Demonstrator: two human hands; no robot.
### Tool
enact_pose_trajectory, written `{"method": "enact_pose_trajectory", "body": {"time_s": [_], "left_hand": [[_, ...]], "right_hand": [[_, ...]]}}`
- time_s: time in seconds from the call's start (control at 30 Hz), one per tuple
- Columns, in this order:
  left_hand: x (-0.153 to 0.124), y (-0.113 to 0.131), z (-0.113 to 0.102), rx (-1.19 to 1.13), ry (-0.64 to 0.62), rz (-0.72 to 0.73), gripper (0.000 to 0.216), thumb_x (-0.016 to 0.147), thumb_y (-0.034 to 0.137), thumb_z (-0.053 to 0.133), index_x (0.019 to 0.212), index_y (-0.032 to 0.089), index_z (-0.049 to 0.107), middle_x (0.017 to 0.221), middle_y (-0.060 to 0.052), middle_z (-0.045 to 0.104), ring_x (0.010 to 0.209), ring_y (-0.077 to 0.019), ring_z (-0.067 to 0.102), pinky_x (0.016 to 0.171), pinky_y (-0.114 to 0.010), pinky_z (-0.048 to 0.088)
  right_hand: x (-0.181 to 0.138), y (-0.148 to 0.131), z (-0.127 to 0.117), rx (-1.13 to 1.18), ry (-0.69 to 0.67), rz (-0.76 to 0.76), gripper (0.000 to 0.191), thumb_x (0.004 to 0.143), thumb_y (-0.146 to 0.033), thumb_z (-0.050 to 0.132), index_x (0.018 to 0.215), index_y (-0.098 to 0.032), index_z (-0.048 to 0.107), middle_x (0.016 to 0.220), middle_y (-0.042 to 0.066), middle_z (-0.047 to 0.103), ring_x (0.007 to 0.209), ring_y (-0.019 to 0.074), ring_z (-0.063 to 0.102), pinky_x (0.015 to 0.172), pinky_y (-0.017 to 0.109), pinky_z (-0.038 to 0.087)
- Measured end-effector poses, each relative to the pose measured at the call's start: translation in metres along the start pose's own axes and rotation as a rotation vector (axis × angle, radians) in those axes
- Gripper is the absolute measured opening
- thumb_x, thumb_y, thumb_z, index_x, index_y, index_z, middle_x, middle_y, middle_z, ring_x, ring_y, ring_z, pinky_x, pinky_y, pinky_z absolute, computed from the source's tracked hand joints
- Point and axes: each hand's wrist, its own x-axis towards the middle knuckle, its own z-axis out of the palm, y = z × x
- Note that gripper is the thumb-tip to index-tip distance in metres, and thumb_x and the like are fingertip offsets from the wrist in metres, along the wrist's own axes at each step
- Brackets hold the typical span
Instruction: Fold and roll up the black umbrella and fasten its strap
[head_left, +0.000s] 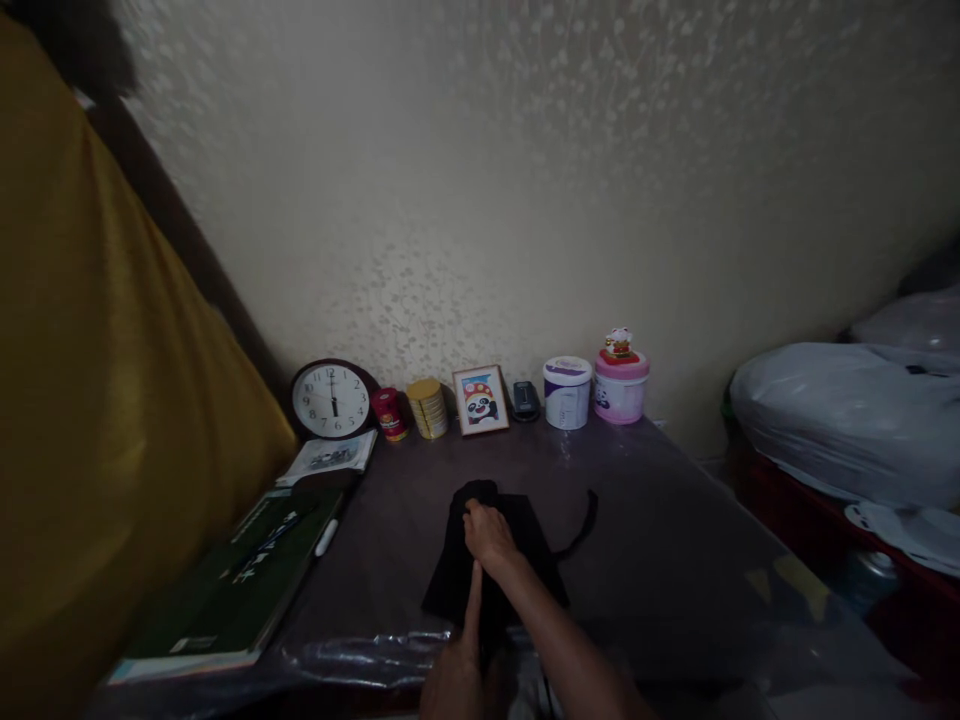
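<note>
A black piece of cloth lies folded on the dark table, a thin strap curling off to its right. My right hand rests on the cloth near its far edge, fingers curled down and pressed together against the fabric. My left hand is at the near edge, its index finger stretched out and pressing on the cloth, the other fingers tucked under.
Along the wall stand a round clock, a red tin, a gold tin, a framed panda picture, a white tub and a pink tub. Green books lie left. Yellow curtain hangs left; plastic-covered bundles sit right.
</note>
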Motion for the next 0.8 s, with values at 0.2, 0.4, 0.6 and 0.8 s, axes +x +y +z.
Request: {"method": "enact_pose_trajectory", "body": {"time_s": [0.2,0.4,0.6,0.8], "left_hand": [[0.000,0.001,-0.002,0.113,-0.022,-0.039,0.080,0.079,0.023,0.046,0.139,0.026,-0.006,0.098,-0.006,0.069,0.084,-0.0186,0.065,0.067,-0.024,0.041],[0.006,0.002,-0.002,0.123,0.011,-0.089,0.076,0.081,0.024,0.040,0.139,0.013,-0.008,0.097,-0.014,0.068,0.088,-0.0232,0.064,0.071,-0.029,0.040],[0.014,-0.007,0.007,0.118,0.000,-0.116,0.077,0.082,0.019,0.039,0.138,0.011,-0.012,0.098,-0.013,0.068,0.088,-0.0225,0.064,0.071,-0.029,0.040],[0.018,-0.010,0.013,0.103,-0.001,-0.153,0.080,0.081,0.022,0.041,0.137,0.010,-0.015,0.099,-0.014,0.067,0.089,-0.0233,0.064,0.072,-0.030,0.041]], "right_hand": [[0.000,0.002,-0.001,0.036,-0.004,-0.029,0.028,0.086,-0.017,0.039,0.104,-0.013,0.059,0.097,0.014,0.068,0.094,0.0218,0.063,0.074,0.027,0.043],[-0.004,-0.002,-0.005,0.127,-0.013,-0.114,0.029,0.085,-0.014,0.039,0.107,-0.015,0.059,0.093,0.009,0.069,0.091,0.0180,0.063,0.076,0.024,0.044],[-0.051,0.022,-0.002,0.344,0.184,-0.406,0.027,0.088,-0.019,0.038,0.097,-0.022,0.062,0.097,0.003,0.066,0.095,0.0137,0.058,0.089,0.026,0.041],[-0.067,0.050,0.015,0.325,0.153,-0.524,0.030,0.090,-0.021,0.035,0.110,-0.023,0.059,0.119,0.004,0.059,0.119,0.0154,0.044,0.105,0.037,0.029]]}}
